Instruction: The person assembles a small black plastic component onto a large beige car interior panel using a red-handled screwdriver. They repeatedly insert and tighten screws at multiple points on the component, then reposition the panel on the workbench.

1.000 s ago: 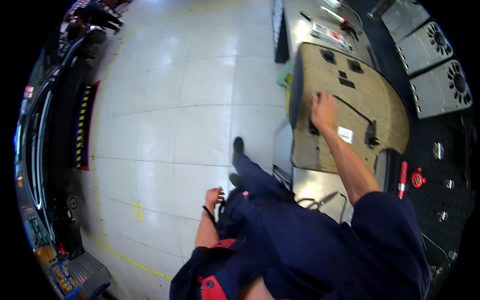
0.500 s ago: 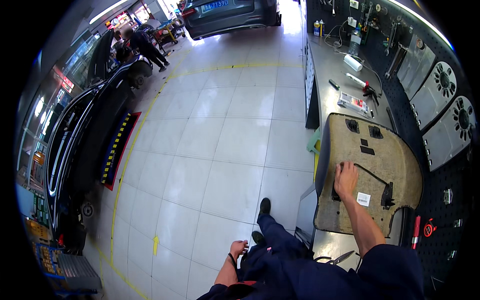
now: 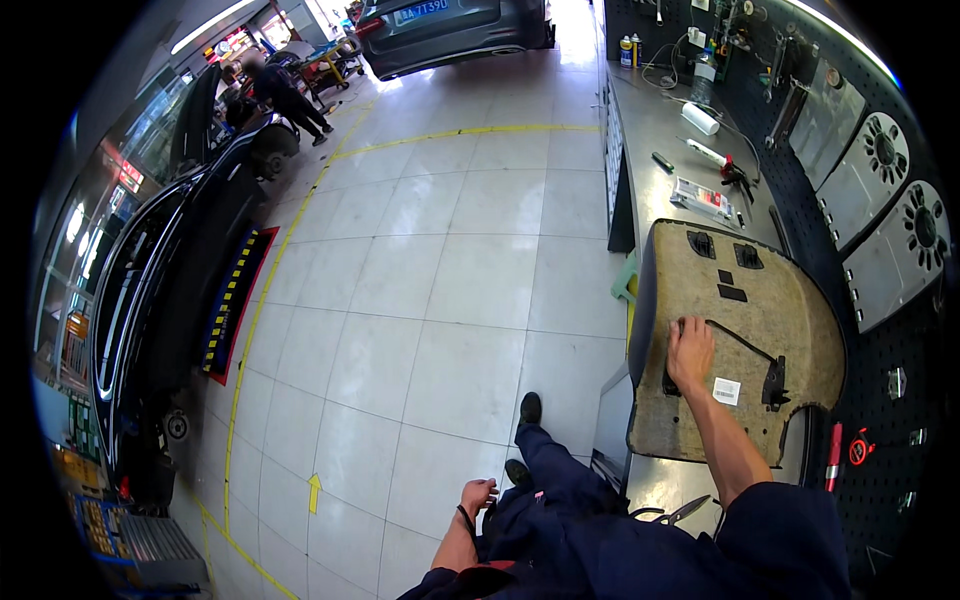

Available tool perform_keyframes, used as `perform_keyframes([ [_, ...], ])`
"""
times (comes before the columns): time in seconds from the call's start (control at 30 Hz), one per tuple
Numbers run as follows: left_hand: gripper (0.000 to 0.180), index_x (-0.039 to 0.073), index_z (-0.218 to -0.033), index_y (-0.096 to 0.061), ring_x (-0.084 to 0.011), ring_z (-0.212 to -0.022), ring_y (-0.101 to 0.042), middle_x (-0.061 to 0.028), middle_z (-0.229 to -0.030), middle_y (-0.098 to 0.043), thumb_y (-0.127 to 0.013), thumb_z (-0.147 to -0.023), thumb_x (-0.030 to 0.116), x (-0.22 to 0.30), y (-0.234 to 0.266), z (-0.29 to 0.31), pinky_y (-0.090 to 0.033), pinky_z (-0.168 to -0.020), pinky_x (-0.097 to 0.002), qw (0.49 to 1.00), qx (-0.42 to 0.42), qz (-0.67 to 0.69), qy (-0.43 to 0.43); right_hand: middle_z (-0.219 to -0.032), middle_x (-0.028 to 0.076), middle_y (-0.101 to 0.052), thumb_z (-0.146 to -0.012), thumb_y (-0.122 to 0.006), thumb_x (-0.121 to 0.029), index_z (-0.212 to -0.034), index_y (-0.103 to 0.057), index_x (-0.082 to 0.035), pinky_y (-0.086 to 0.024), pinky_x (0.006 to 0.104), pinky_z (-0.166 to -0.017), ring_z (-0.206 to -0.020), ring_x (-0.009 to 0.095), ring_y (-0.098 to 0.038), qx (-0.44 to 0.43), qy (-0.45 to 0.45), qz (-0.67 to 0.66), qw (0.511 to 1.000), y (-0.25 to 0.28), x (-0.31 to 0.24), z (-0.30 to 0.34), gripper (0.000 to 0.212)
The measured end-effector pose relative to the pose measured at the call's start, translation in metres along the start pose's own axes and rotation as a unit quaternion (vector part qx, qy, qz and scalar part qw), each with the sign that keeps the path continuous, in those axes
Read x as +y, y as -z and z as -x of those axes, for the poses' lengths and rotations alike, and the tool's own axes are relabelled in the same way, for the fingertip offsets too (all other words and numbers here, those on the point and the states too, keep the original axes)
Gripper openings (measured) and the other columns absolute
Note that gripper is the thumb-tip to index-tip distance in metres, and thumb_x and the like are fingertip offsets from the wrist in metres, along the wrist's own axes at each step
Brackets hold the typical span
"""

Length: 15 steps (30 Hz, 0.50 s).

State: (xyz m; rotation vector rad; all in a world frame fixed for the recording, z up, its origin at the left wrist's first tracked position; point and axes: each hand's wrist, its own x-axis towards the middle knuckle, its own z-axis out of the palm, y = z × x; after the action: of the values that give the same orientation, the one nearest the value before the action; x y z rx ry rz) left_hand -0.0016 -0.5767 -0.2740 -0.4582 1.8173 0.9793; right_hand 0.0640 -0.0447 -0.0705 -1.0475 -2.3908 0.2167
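A large curved panel with a tan fibrous back lies on the metal workbench to my right. My right hand rests on its left part, fingers bent and close together over a dark fitting. What those fingers hold is hidden beneath them. From beside the hand a thin black rod slants to a black bracket on the panel's right side. A white label is stuck near my wrist. Low beside my body hangs my left hand, fingers curled in, with nothing visible in it.
Scissors lie at the bench's near end. Farther along are a caulking gun, a white roll and a packet. Tools hang on the dark pegboard. Cars stand left and ahead; people work far left.
The view has shifted very slightly. My right hand stays on the panel and my left hand hangs as before.
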Motion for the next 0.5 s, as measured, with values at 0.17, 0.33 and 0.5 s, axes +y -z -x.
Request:
perform_keyframes([
  [0.17, 0.035, 0.001, -0.111, -0.068, -0.0193, -0.069, -0.065, -0.01, -0.094, -0.073, -0.062, -0.098, 0.032, -0.006, 0.009, -0.022, -0.051, -0.054, -0.0331, 0.996, -0.042, -0.061, -0.049, -0.106, 0.014, -0.061, -0.097, -0.06, -0.033, -0.102, -0.063, -0.005, -0.045, 0.0497, -0.087, -0.104, 0.035, -0.057, -0.034, -0.021, 0.024, 0.999, -0.001, 0.009, -0.007, 0.028],
  [0.33, 0.035, 0.003, -0.111, -0.067, -0.0173, -0.073, -0.067, -0.0084, -0.094, -0.072, -0.06, -0.099, 0.034, -0.001, 0.0, -0.004, -0.051, -0.056, -0.0306, 1.0, -0.017, -0.018, -0.012, -0.109, 0.013, -0.063, -0.098, -0.059, -0.035, -0.105, -0.065, -0.006, -0.045, 0.0484, -0.091, -0.107, 0.034, -0.057, -0.021, -0.03, 0.029, 0.999, 0.0, 0.003, -0.005, 0.03],
  [0.5, 0.034, 0.004, -0.109, -0.069, -0.0161, -0.075, -0.066, -0.0066, -0.093, -0.073, -0.06, -0.099, 0.036, 0.007, 0.003, 0.004, -0.05, -0.058, -0.03, 0.999, -0.004, -0.035, -0.006, -0.11, 0.012, -0.063, -0.099, -0.058, -0.033, -0.107, -0.065, -0.007, -0.044, 0.0479, -0.092, -0.109, 0.034, -0.057, -0.003, -0.018, 0.002, 1.0, 0.004, 0.0, -0.004, 0.028],
])
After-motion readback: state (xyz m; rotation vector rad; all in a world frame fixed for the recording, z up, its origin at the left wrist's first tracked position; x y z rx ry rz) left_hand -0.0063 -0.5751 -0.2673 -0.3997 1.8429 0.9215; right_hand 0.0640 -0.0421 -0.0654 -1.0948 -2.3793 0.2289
